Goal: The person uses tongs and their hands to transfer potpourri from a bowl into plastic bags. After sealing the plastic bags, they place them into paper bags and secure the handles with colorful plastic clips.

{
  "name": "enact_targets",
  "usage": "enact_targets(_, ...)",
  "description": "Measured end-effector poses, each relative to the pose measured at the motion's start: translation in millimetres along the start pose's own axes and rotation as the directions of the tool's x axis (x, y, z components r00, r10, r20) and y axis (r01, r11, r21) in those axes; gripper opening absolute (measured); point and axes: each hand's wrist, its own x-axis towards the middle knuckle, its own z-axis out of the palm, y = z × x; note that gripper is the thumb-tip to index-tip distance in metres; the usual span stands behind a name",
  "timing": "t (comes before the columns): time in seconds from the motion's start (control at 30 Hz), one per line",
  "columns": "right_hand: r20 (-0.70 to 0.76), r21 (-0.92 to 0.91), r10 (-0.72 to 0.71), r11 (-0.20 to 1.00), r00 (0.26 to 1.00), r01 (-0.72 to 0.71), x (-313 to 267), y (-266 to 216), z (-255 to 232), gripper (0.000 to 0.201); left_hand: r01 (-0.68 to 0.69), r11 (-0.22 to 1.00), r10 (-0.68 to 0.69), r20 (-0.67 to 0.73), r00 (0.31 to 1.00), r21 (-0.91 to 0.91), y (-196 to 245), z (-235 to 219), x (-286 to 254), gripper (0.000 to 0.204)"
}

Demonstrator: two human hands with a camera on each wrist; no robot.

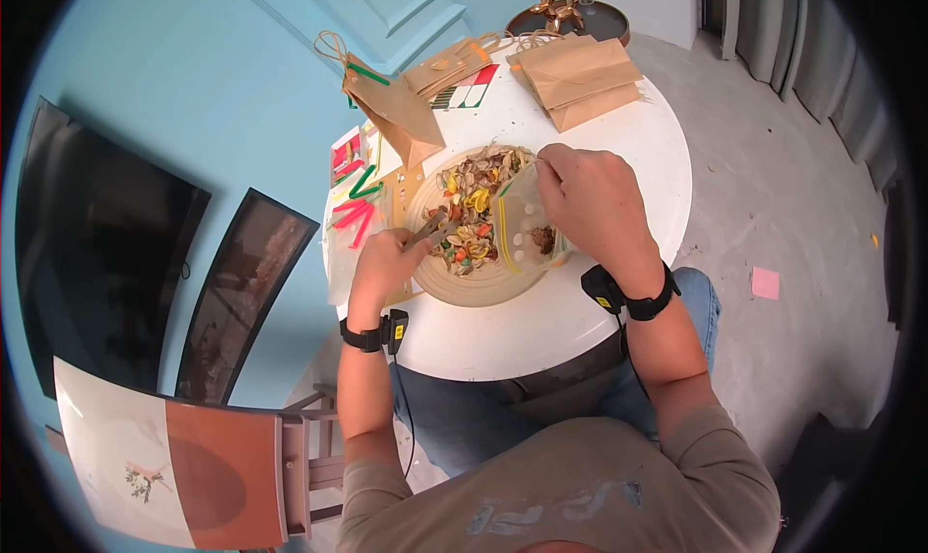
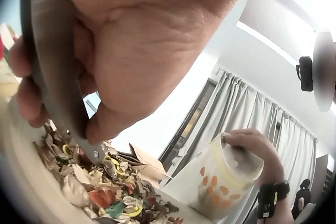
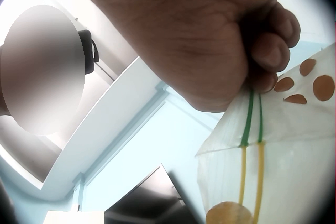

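My left hand (image 1: 385,263) grips metal tongs (image 1: 432,232), whose tips are among dried petals and leaves (image 1: 474,200) heaped on a round woven tray (image 1: 452,292). In the left wrist view the tongs (image 2: 55,56) reach down to the petals (image 2: 105,192). My right hand (image 1: 597,200) pinches the edge of a clear zip bag (image 1: 522,226) with dots on it, tilted over the tray's right side. Some dried pieces lie inside the bag. The right wrist view shows the curled fingers (image 3: 270,50) on the bag (image 3: 283,166) by its green and yellow zip strip.
Paper bags (image 1: 580,74) stand and lie at the back of the white table (image 1: 667,157). Pink and green strips (image 1: 356,213) and a plastic packet lie at the left. Behind the table is a dark round tray (image 1: 609,21) with a copper figure.
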Motion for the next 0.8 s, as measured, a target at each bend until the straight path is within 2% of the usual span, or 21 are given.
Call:
enact_targets(0.17,0.003,0.002,0.006,1.0,1.0,-0.006,0,0,0,0.02,-0.04,0.994,0.049,-0.091,0.995,0.103,5,13,6,0.046)
enact_targets(0.27,0.004,0.002,0.007,1.0,1.0,-0.007,1,-1,0,0.02,-0.081,0.989,0.095,-0.108,0.99,0.126,7,15,6,0.041)
enact_targets(0.47,0.001,0.003,0.004,1.0,1.0,-0.004,0,1,0,0.019,-0.092,0.988,0.109,-0.135,0.985,0.126,14,16,1,0.028)
enact_targets(0.8,0.006,0.013,0.01,1.0,1.0,-0.01,0,-1,-3,0.021,-0.087,0.992,0.104,-0.223,0.969,0.087,16,-11,-17,0.025)
